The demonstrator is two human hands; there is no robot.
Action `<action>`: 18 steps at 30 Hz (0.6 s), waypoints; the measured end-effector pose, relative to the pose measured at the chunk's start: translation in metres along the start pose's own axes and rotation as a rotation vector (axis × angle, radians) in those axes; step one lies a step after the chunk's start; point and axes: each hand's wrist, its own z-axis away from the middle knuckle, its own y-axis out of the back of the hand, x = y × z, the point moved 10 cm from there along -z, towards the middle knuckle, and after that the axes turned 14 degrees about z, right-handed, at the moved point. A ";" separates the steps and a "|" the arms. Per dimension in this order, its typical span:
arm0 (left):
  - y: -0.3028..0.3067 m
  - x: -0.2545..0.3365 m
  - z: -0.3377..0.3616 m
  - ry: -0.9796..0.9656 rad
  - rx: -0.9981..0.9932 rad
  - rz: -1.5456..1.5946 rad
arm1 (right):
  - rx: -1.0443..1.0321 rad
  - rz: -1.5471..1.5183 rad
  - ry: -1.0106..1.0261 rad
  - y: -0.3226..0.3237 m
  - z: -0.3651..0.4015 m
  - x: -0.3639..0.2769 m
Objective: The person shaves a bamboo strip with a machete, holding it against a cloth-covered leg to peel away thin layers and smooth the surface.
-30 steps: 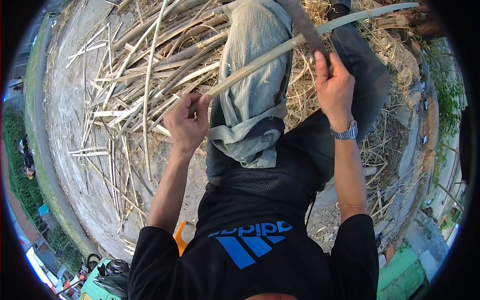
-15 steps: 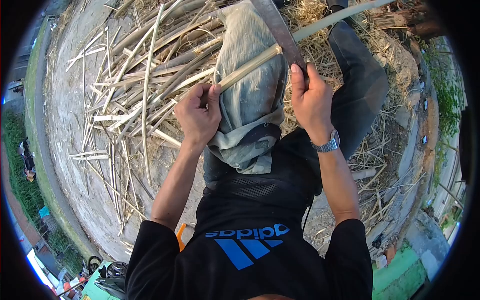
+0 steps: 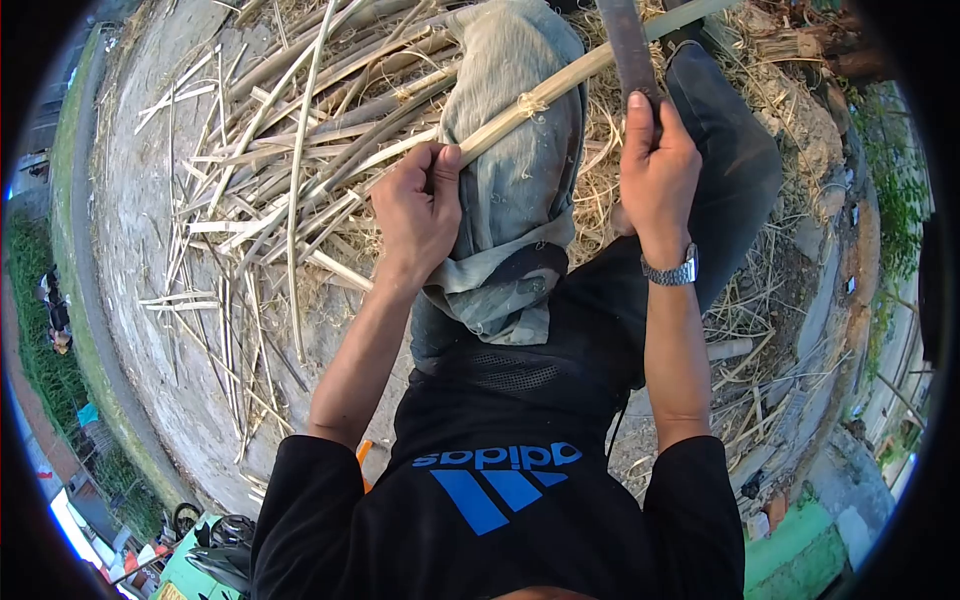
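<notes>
My left hand (image 3: 415,205) is closed on a long bamboo strip (image 3: 590,66), thumb along its near end. The strip slants over the cloth-wrapped leg (image 3: 515,190) and runs up to the right; a small tuft of shavings (image 3: 531,103) clings to its middle. In my right hand (image 3: 660,175), with a metal watch (image 3: 672,270) at the wrist, is a dark, broad-bladed knife (image 3: 628,45). Its blade points away from me and overlaps the strip in this view. The blade's far end is cut off by the frame's top.
Many split bamboo strips (image 3: 300,160) lie heaped on the concrete ground (image 3: 130,230) to the left. Curly shavings (image 3: 750,290) cover the ground on the right, beside my other leg (image 3: 730,170). A parked motorbike (image 3: 220,550) stands at lower left.
My right hand and the knife have moved to the right, and the blade has turned more upright. My left hand has shifted slightly right and up. The shavings tuft now shows mid-strip.
</notes>
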 end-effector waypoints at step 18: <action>0.002 0.006 0.006 0.199 -0.217 0.381 | -0.224 -0.019 0.084 -0.002 0.045 -0.024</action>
